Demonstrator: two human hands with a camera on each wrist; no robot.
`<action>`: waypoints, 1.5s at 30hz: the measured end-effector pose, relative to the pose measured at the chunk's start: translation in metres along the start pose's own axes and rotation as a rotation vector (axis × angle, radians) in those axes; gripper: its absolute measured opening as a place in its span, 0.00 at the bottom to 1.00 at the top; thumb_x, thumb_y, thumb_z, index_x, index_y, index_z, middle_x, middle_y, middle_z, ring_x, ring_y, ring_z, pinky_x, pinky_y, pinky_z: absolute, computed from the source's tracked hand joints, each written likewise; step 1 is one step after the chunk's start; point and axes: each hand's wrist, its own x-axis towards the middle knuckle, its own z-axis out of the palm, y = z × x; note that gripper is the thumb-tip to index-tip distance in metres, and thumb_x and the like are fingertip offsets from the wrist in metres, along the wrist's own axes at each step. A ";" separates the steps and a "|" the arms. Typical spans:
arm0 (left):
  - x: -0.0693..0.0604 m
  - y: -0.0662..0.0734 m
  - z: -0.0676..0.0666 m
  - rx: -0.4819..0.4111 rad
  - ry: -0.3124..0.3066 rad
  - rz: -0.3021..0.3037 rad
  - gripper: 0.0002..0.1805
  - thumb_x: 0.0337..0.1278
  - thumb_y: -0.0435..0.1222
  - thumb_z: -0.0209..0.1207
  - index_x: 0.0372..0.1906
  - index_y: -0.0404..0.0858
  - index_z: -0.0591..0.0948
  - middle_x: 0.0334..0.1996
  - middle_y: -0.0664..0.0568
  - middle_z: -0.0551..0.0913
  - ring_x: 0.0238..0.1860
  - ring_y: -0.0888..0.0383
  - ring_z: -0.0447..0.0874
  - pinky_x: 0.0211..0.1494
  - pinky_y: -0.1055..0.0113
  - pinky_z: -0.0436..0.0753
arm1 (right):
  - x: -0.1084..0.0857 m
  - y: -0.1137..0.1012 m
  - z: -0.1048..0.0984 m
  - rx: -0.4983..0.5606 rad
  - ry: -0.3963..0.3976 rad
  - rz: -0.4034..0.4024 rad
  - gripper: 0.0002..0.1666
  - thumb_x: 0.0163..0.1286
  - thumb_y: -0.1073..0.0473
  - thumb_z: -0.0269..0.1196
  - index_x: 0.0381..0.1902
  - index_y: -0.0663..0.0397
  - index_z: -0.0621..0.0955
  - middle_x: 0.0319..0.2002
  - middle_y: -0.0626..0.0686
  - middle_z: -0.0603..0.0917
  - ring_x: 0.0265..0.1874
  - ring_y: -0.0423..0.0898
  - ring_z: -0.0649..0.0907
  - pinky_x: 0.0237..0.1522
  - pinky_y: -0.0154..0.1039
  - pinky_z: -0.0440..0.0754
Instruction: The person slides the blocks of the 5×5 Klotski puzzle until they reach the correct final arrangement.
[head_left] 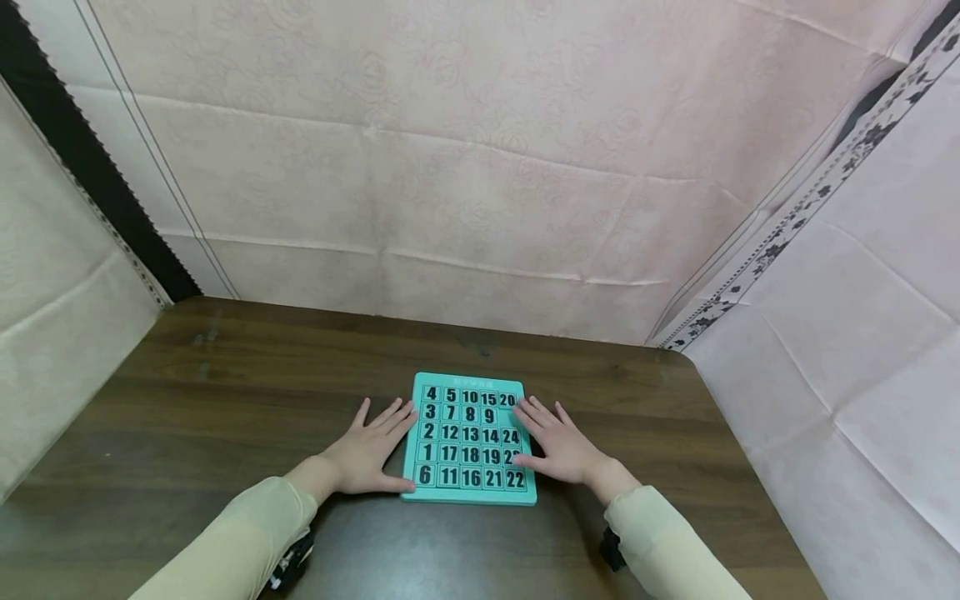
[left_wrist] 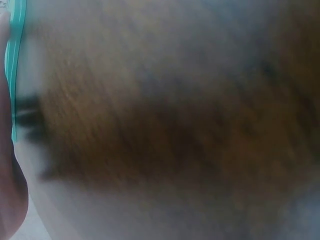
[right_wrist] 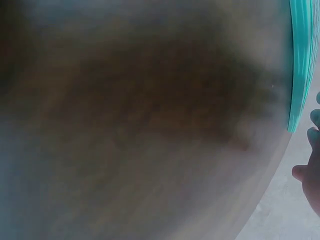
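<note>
A turquoise sliding number puzzle (head_left: 468,497) lies flat on the wooden table, its black numbers upright in the head view. Along its left edge rests my left hand (head_left: 363,458), fingers spread, with fingertips and thumb at the rim. My right hand (head_left: 564,448) lies at the opposite edge; its fingertips touch the upper right rim and its thumb covers part of a tile in the fourth row. No number shows at the right end of the second row. Both wrist views catch only the puzzle's side, at the left wrist (left_wrist: 16,65) and right wrist (right_wrist: 300,65).
The brown wooden table (head_left: 247,400) reaches back to a pale patterned cloth (head_left: 450,208). More cloth hangs at the left and at the right (head_left: 862,333), with a floral border strip. Dark bands are worn on both wrists.
</note>
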 end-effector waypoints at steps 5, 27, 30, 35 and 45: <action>0.000 0.001 0.000 -0.002 0.005 0.007 0.58 0.44 0.72 0.50 0.73 0.38 0.54 0.74 0.45 0.51 0.75 0.46 0.45 0.69 0.35 0.39 | 0.012 0.000 -0.002 -0.004 -0.015 0.030 0.48 0.65 0.31 0.51 0.74 0.48 0.52 0.75 0.52 0.50 0.75 0.51 0.48 0.71 0.61 0.43; 0.001 0.000 0.001 -0.002 -0.014 -0.006 0.57 0.44 0.72 0.50 0.73 0.40 0.53 0.75 0.48 0.49 0.75 0.48 0.43 0.70 0.36 0.38 | 0.016 0.001 0.003 0.001 -0.070 0.070 0.49 0.64 0.29 0.49 0.74 0.46 0.50 0.75 0.49 0.48 0.75 0.48 0.47 0.71 0.60 0.41; 0.001 -0.001 0.000 -0.003 -0.008 -0.002 0.57 0.44 0.72 0.51 0.73 0.39 0.53 0.74 0.47 0.50 0.75 0.47 0.44 0.70 0.36 0.38 | 0.012 0.000 0.004 0.001 -0.080 0.066 0.50 0.63 0.28 0.48 0.74 0.45 0.50 0.75 0.48 0.48 0.75 0.47 0.46 0.71 0.59 0.41; 0.001 -0.001 0.001 -0.002 0.003 0.001 0.57 0.44 0.72 0.51 0.73 0.39 0.53 0.74 0.47 0.50 0.75 0.47 0.44 0.70 0.36 0.38 | 0.006 -0.003 0.005 0.001 -0.080 0.043 0.50 0.63 0.28 0.49 0.74 0.46 0.50 0.75 0.49 0.48 0.75 0.49 0.47 0.71 0.60 0.41; 0.001 -0.001 0.002 0.008 -0.010 0.000 0.57 0.44 0.72 0.50 0.73 0.40 0.52 0.75 0.47 0.49 0.75 0.48 0.43 0.70 0.36 0.37 | -0.003 -0.008 0.006 -0.019 -0.065 0.011 0.50 0.64 0.29 0.50 0.74 0.50 0.52 0.75 0.52 0.50 0.74 0.51 0.49 0.70 0.62 0.44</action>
